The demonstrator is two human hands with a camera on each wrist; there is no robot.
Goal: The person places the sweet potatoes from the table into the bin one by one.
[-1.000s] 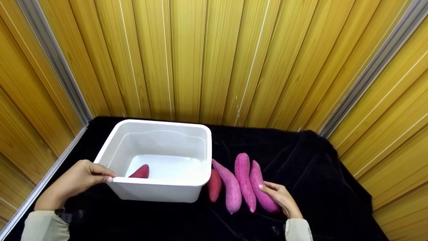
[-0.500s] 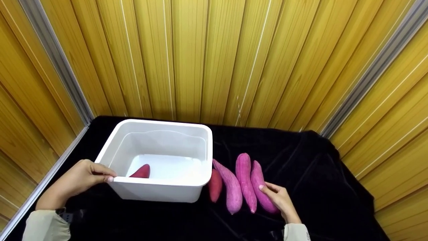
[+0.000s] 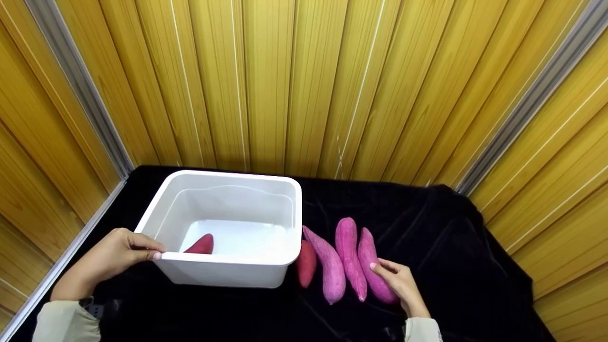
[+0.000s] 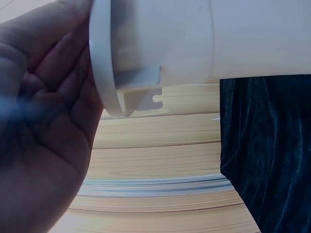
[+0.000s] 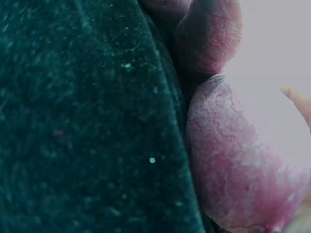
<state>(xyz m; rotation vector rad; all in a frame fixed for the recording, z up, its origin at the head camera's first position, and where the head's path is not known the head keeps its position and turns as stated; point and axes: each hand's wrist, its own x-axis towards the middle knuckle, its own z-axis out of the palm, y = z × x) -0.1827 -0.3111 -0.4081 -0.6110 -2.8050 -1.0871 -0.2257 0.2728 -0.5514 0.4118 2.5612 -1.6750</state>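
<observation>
My left hand [image 3: 123, 247] pinches the near left corner of a white plastic tub [image 3: 223, 273] between thumb and fingers. The left wrist view shows that hand [image 4: 48, 107] against the tub's rim [image 4: 101, 58]. Inside the tub lies a red sweet potato [image 3: 202, 244], partly hidden by the near wall. At the far right of a row on the cloth, my right hand [image 3: 399, 282] holds a long pink sweet potato [image 3: 373, 256] by its side, thumb on top. The right wrist view shows a pink sweet potato [image 5: 238, 160] close up.
Between the tub and my right hand lie a red sweet potato [image 3: 307, 266], a curved pale pink one [image 3: 332, 270] and a straight pink one [image 3: 349, 251]. Black velvet cloth [image 3: 456, 266] covers the table. Yellow wood-patterned walls [image 3: 313, 85] enclose the back and sides.
The rightmost pink sweet potato has shifted very slightly right, away from its neighbour, with my right hand still on it. My left hand and the tub stay in place.
</observation>
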